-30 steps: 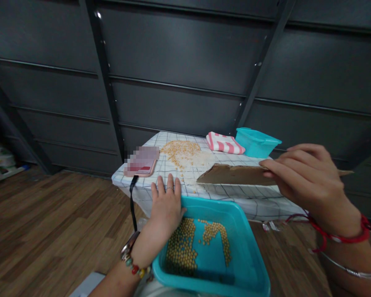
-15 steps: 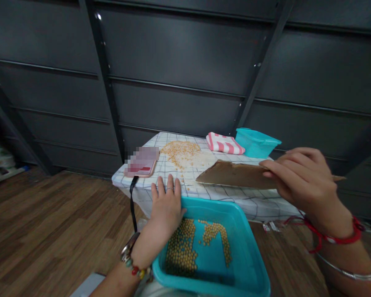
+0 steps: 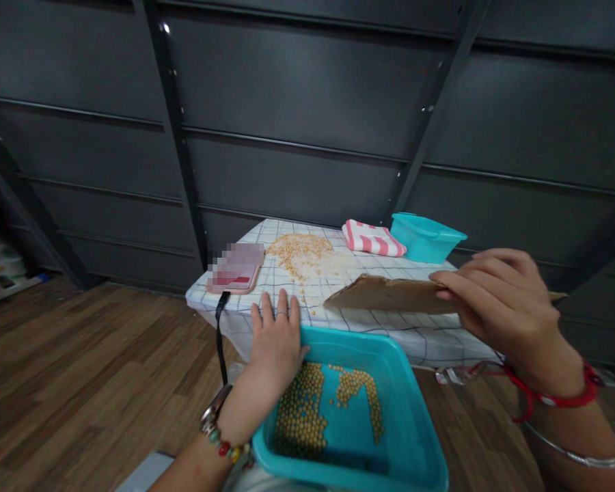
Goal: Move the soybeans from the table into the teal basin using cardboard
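Observation:
My left hand (image 3: 278,342) lies with fingers stretched over the near edge of the checked cloth (image 3: 236,311), its thumb beside the rim of a blue basin (image 3: 415,410). Round yellow beans (image 3: 302,417) rest in the basin, mostly along its left side. At the right, my right hand (image 3: 502,301) is closed on the upper edge of a piece of cardboard (image 3: 389,295), which stands tilted with its low side near the cloth. Beyond the cardboard, a heap of yellow grains (image 3: 300,247) and a pale, finer pile (image 3: 328,265) spread on the cloth.
A pink phone (image 3: 236,268) with a black strap (image 3: 220,342) lies at the table's left. Along the back are a folded pink-and-white towel (image 3: 373,238) and a small turquoise container (image 3: 425,238). A dark panelled wall (image 3: 297,89) rises behind; wooden floor (image 3: 107,355) surrounds the table.
The cardboard has tipped a little, its upper edge slightly lower, and my right hand has shifted down slightly with it. My left hand and the basin have stayed put.

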`<state>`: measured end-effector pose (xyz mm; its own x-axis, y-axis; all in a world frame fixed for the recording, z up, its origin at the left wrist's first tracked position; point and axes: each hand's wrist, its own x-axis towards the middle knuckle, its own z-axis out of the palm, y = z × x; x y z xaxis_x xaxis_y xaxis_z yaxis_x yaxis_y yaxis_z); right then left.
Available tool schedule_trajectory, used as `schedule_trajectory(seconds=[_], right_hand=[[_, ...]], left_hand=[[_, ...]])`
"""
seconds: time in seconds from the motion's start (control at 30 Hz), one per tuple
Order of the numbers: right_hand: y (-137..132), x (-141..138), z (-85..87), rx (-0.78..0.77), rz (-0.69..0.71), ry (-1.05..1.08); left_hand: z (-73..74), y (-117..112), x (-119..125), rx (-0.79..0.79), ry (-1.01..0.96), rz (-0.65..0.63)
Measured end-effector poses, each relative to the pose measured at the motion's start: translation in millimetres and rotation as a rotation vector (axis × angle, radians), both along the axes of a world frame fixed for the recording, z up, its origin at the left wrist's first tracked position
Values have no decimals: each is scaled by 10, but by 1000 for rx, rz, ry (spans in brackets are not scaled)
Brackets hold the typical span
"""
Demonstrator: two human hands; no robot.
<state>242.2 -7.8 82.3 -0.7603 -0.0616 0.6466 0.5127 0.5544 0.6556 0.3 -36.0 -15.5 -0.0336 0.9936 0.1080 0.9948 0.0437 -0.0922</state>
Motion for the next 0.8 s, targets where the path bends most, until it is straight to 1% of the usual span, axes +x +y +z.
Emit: schedule_trajectory(seconds=[0.13,0.27,0.4,0.5,0.6,0.7,0.8], right_hand=[[-63,17,-6,-64,33,-24],[-12,-57,-32,17,24,-17],[46,-100,-26,82,4,-4],[19,-77,-1,71,-10,-1],[-36,-45,13,61,6,8],[-56,-47,-3,24,31,-19],[-24,-80,-41,32,11,-37]], left_hand=[[6,14,-7,-11,-5,3],[6,-1,-1,-9,-25,0],[-22,-10,-6,31,-8,-7],[-38,0,-15,40,4,-6],[-43,14,-21,34,3,-3],[-43,21,-24,33,-3,-6],[-40,14,-22,39,-8,-13]])
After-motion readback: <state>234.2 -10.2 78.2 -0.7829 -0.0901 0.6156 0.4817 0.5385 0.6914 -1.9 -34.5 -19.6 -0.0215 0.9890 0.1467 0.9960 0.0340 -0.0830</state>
